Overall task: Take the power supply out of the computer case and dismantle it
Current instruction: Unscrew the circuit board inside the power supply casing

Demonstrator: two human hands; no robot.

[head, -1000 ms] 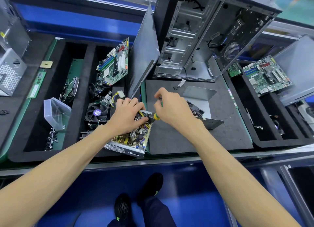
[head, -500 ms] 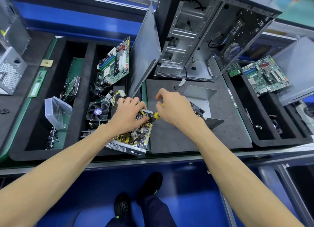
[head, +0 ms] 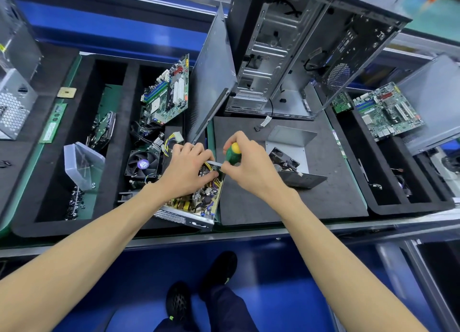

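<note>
Two hands in view. Two motherboards: one (head: pixel 166 93) leaning upright in the left tray (head: pixel 25 222), one (head: pixel 388 110) lying in the right tray (head: pixel 408 208). One computer case (head: pixel 298 48) standing open at the back of the tabletop (head: pixel 286 207), with a loose side panel (head: pixel 211 75) leaning beside it. One cooling fan (head: pixel 142 163) in the left tray, one clear plastic box (head: pixel 82 165) tilted near it, a scatter of small dark screws (head: pixel 74 202) below the box; too small to count.

Power supply (head: pixel 194 205) is out of the case, sitting at the near edge of the tabletop, straddling the left tray's right rim. Lid off: circuit board exposed, yellow coils, dark capacitors, yellow wires. Perforated silver wall faces the person. Its removed cover (head: pixel 293 155), bent sheet metal with a small fan on it, lies on the grey mat to the right.

Left hand (head: pixel 186 172) lies on top of the power supply, fingers curled over its far edge; grip on it. Right hand (head: pixel 251 167) has its grip closed round a green-and-yellow screwdriver (head: pixel 232 154), shaft pointing into the power supply just beside the left fingers.
</note>
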